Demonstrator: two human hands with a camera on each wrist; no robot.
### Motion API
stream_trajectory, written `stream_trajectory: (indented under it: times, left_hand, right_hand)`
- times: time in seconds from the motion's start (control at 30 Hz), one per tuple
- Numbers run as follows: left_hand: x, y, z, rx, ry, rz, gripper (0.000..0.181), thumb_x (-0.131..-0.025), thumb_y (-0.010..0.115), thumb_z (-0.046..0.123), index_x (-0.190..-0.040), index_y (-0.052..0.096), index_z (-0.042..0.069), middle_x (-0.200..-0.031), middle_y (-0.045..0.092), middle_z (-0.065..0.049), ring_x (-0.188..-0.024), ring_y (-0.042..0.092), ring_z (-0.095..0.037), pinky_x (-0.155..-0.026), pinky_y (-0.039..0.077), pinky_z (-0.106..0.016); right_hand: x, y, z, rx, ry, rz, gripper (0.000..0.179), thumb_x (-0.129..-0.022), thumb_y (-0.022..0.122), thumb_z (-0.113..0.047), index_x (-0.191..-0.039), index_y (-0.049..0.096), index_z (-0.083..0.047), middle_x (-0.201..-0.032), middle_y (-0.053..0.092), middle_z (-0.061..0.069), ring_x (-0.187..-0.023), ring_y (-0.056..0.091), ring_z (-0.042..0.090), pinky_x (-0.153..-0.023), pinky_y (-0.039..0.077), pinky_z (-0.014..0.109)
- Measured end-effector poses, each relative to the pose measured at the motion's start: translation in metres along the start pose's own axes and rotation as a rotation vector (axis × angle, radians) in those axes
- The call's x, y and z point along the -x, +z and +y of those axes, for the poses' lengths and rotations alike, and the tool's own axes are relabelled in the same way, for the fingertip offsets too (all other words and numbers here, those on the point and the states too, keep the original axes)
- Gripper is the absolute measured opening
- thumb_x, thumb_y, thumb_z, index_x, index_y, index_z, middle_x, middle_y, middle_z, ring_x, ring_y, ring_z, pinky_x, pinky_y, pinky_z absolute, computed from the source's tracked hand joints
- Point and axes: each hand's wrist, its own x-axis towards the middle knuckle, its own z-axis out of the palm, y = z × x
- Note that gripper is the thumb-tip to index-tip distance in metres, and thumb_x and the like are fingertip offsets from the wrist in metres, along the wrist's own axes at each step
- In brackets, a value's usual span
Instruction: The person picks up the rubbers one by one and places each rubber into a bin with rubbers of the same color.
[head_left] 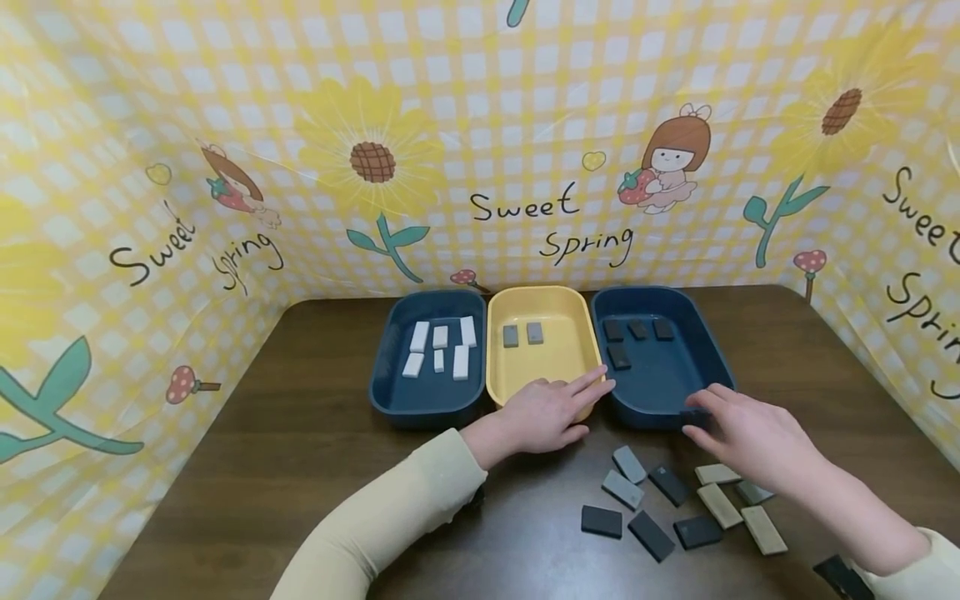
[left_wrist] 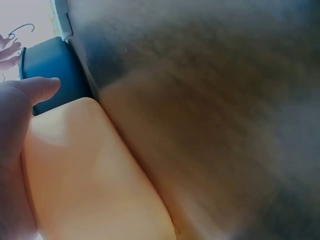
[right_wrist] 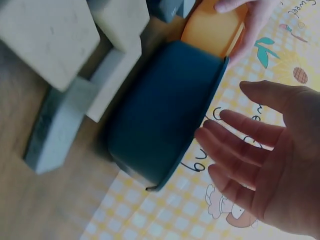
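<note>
My left hand (head_left: 543, 414) rests its outstretched fingers over the front right rim of the yellow tray (head_left: 498, 385), next to the right blue tray (head_left: 645, 417). In the left wrist view, its thumb (left_wrist: 42, 90) lies straight over the trays. My right hand (head_left: 750, 429) is at the front right corner of the right blue tray. A dark patch shows between its thumb and fingers in the head view, but the right wrist view has the fingers (right_wrist: 250, 127) loosely spread with nothing between them. Several black tiles (head_left: 618, 357) lie in that tray, and two grey tiles (head_left: 534, 333) in the yellow one.
A left blue tray (head_left: 378, 400) holds several white tiles (head_left: 461, 362). Before the trays lie black tiles (head_left: 651, 535), grey tiles (head_left: 622, 489) and beige tiles (head_left: 764, 530) on the brown table (head_left: 300, 467). A patterned yellow checked cloth (head_left: 517, 150) hangs behind and at both sides.
</note>
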Motion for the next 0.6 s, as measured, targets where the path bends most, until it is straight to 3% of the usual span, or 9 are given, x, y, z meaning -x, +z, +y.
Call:
stream_trajectory:
  times: [0.17, 0.37, 0.47, 0.6]
  left_hand:
    - [0.008, -0.005, -0.002, 0.019, -0.023, 0.002, 0.072, -0.098, 0.054, 0.043, -0.156, 0.019, 0.020, -0.161, 0.018, -0.002, -0.112, 0.059, -0.016, -0.090, 0.048, -0.033]
    - [0.038, -0.015, -0.017, 0.065, -0.076, 0.038, 0.068, -0.098, 0.049, 0.048, -0.154, 0.026, 0.016, -0.159, 0.024, -0.006, -0.136, 0.039, -0.021, -0.104, 0.038, -0.043]
    - [0.055, -0.015, -0.030, 0.059, -0.162, 0.037, 0.072, -0.098, 0.043, 0.056, -0.154, 0.026, 0.014, -0.160, 0.022, -0.007, -0.141, 0.028, -0.023, -0.108, 0.031, -0.047]
    - [0.072, -0.014, -0.045, 0.076, -0.338, 0.022, 0.085, -0.094, 0.038, 0.067, -0.155, 0.021, 0.012, -0.161, 0.014, -0.009, -0.146, 0.016, -0.024, -0.112, 0.023, -0.051]
  right_hand:
    - [0.002, 0.009, -0.009, -0.027, -0.125, 0.027, 0.027, -0.080, 0.080, -0.024, -0.101, 0.069, -0.012, -0.094, 0.065, -0.001, -0.066, 0.058, 0.006, -0.050, 0.046, 0.025]
    - [-0.001, 0.018, -0.019, -0.083, -0.276, 0.005, 0.030, -0.076, 0.083, -0.017, -0.102, 0.068, -0.014, -0.099, 0.063, -0.003, -0.076, 0.060, 0.008, -0.062, 0.053, 0.028]
    - [-0.004, 0.022, -0.022, -0.090, -0.330, -0.048, 0.035, -0.074, 0.084, -0.015, -0.105, 0.068, -0.013, -0.104, 0.062, -0.002, -0.081, 0.062, 0.011, -0.066, 0.054, 0.030]
    - [-0.006, 0.029, -0.023, -0.077, -0.361, -0.127, 0.041, -0.073, 0.084, -0.015, -0.111, 0.068, -0.011, -0.110, 0.062, 0.001, -0.088, 0.063, 0.015, -0.071, 0.055, 0.034]
